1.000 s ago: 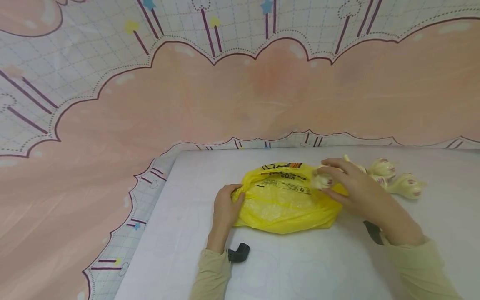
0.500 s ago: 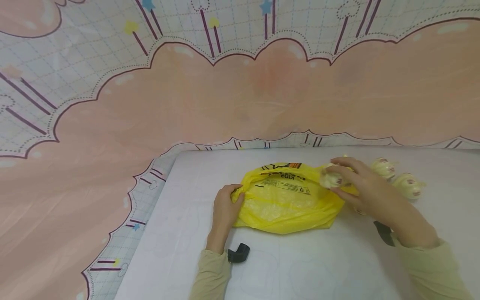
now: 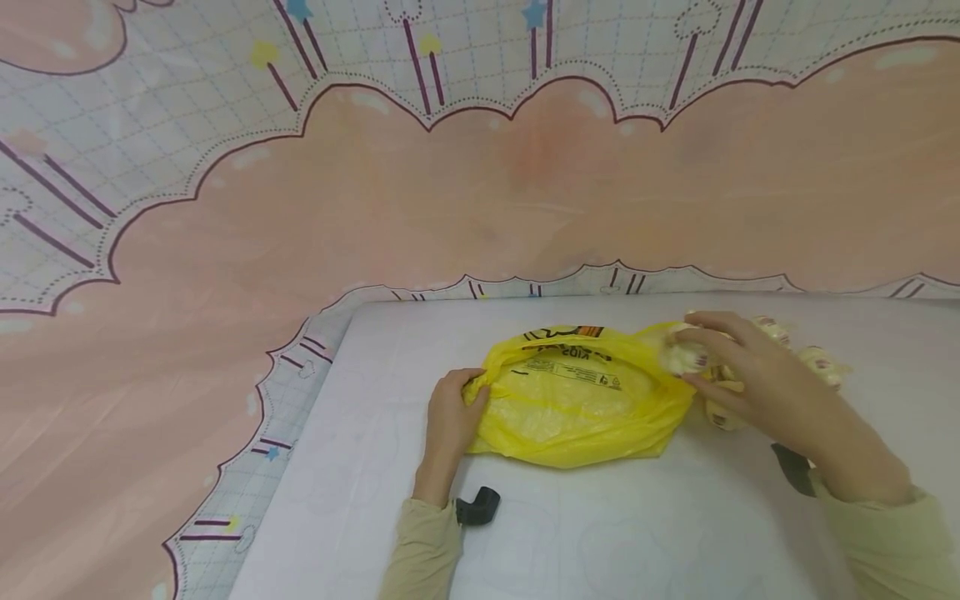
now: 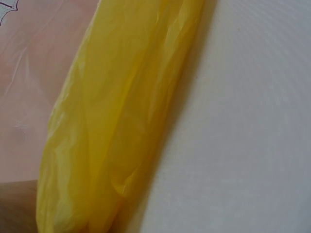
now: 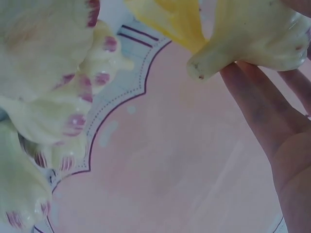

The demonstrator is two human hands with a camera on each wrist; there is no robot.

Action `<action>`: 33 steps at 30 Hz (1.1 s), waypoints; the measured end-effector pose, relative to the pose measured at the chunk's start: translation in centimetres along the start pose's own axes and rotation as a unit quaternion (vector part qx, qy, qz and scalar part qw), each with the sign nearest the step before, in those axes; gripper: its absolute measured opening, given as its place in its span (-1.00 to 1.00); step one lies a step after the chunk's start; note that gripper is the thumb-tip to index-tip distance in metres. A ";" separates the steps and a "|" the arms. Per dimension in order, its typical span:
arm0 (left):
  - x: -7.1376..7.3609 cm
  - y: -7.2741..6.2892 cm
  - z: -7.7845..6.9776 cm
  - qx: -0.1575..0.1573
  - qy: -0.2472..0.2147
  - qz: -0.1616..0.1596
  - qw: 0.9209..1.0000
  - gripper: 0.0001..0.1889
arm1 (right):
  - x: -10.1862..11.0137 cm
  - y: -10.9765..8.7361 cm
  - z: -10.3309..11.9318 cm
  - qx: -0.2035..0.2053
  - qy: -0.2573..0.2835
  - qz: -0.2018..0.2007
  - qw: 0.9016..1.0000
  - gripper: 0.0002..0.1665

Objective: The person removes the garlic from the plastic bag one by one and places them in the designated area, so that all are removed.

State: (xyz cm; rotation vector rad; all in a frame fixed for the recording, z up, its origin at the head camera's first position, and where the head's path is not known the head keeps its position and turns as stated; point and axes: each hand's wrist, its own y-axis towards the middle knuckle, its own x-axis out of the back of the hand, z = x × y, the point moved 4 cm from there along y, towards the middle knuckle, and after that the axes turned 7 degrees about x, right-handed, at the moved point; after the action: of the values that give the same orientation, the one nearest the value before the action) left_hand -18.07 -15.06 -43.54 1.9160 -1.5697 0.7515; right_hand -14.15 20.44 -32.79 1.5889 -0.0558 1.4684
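A yellow plastic bag (image 3: 562, 417) lies on the white table, its mouth spread and dark print showing inside. My left hand (image 3: 452, 417) grips the bag's left edge between thumb and fingers. At the bag's right edge my right hand (image 3: 783, 396) holds a garlic bulb (image 3: 684, 357), thumb below and fingers above. In the right wrist view the stem of that garlic bulb (image 5: 257, 36) points away from the fingers, with yellow plastic behind it. Only the bag's side (image 4: 116, 107) fills the left wrist view. Whether the right fingers also touch the bag, I cannot tell.
Several more garlic bulbs (image 3: 821, 364) lie behind and beside the right hand, partly hidden by it. One garlic bulb (image 3: 723, 417) sits near the bag's right side. A curtain (image 3: 525, 200) with pink cloud shapes hangs beyond the table (image 3: 570, 533).
My right hand has moved right with the garlic bulb, from over the bag to its right edge. The bag's right edge has stretched outward. My left hand stays put.
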 end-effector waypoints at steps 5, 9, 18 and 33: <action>-0.1 0.0 0.0 0.001 -0.002 -0.001 1.000 -0.71 | 0.3 -0.2 -0.2 0.016 -0.011 -0.010 1.000 -0.33; -0.1 0.0 0.0 -0.001 -0.002 0.000 1.000 -0.71 | 0.4 -0.4 -0.3 0.021 -0.017 -0.018 0.999 -0.25; 0.0 -0.1 0.1 -0.004 -0.003 -0.004 1.000 -0.72 | 0.9 -1.1 -0.7 0.016 -0.004 -0.033 0.999 -0.25; 0.1 -0.1 0.0 -0.012 -0.001 -0.007 1.000 -0.72 | 1.8 -2.8 -1.5 0.030 -0.030 -0.045 0.998 -0.21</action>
State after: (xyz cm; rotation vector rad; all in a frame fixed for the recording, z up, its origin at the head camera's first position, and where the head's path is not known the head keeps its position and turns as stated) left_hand -17.96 -15.09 -43.49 1.9098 -1.5583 0.7224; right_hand -13.15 23.92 -33.27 1.6627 0.0258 1.3634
